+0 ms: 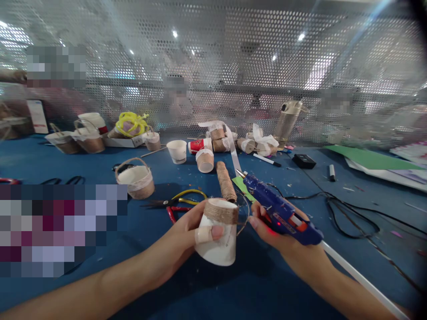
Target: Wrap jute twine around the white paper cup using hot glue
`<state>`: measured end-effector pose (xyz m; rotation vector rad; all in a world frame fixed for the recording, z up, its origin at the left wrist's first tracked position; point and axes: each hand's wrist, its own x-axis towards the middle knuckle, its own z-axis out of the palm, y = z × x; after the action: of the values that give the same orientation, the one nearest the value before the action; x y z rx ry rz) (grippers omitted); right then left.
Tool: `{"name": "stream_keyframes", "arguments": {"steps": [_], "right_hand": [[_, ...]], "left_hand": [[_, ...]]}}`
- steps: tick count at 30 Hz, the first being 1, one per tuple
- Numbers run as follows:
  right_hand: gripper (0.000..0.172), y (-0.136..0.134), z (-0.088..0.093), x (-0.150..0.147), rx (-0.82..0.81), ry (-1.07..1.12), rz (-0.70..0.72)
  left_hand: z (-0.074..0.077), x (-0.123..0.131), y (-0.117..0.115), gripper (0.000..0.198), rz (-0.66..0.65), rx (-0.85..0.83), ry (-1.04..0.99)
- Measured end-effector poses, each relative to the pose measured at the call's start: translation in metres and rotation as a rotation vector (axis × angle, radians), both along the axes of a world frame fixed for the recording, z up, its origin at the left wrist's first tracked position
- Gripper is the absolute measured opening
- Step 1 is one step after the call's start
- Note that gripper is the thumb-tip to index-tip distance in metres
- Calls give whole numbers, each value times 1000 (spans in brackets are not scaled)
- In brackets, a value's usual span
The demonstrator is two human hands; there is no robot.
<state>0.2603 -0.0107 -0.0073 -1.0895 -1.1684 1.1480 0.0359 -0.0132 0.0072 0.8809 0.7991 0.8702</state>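
Note:
My left hand (191, 229) grips a white paper cup (222, 242) turned upside down, its thumb, wrapped in a plaster, lying across the cup's side. Brown twine (220, 212) is wound round the cup's upper, narrower end, and a loose strand arcs off to the right. My right hand (273, 229) is closed round a blue hot glue gun (280, 209) with a red light on it. A long white glue stick (360, 273) sticks out of its back, and its nozzle points up and left, apart from the cup. Just beyond the cup lies a spool of twine (226, 180).
Scissors (176, 202) with yellow and red handles lie left of the spool. A small twine basket (138, 180) stands farther left. Several cups, including a white one (176, 151), line the back near a perforated metal screen (213, 66). A black cable (336, 200) curls at right.

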Motion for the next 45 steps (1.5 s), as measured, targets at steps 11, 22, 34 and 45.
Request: {"name": "stream_keyframes", "arguments": {"steps": [11, 22, 34, 45], "right_hand": [[25, 3, -3, 2, 14, -32, 17], [22, 7, 0, 6, 116, -91, 142], [19, 6, 0, 5, 98, -141, 111], [25, 8, -2, 6, 87, -54, 137]], "left_hand": [[-2, -1, 1, 63, -3, -8, 26], [1, -7, -1, 61, -4, 3, 73], [-3, -9, 4, 60, 47, 50, 19], [0, -15, 1, 50, 39, 78, 20]]}}
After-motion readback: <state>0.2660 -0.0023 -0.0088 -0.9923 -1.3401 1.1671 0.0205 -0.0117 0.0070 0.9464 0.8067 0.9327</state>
